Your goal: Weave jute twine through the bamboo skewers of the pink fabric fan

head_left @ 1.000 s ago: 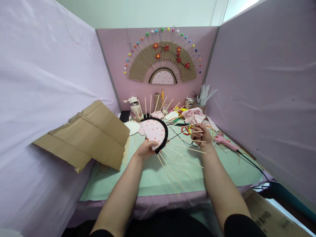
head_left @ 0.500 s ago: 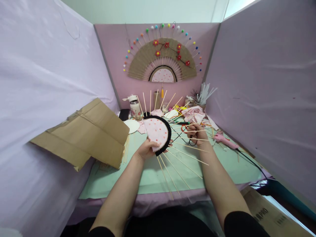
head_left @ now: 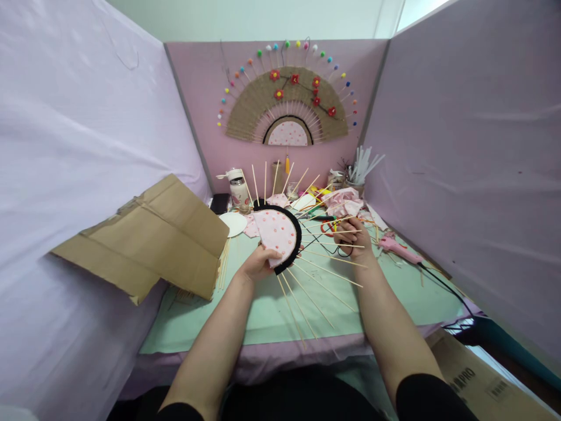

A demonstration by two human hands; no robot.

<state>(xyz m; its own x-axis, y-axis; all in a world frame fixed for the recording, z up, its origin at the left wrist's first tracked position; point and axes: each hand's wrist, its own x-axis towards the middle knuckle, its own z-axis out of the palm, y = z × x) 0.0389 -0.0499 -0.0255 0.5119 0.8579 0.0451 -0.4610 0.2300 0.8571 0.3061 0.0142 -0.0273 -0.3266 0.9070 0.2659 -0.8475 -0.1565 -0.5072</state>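
Half-round stick fan (head_left: 283, 234): held over the surface (head_left: 390, 301)

The left hand (head_left: 259, 264) grips the fan's lower corner, thumb on the spotted cloth (head_left: 272, 227), fingers behind. The right hand (head_left: 354, 237), out among the sticks (head_left: 323, 288), is curled closed on a black cord (head_left: 346, 256).

Caution: the cord runs between the splayed sticks; a sideways pull could snag and loosen them, and slack could tangle.

Containers, at the rear: bottle (head_left: 239, 194), contents not visible; cup (head_left: 355, 190), holding white strips (head_left: 362, 168); can (head_left: 336, 179) beside it, contents unclear.
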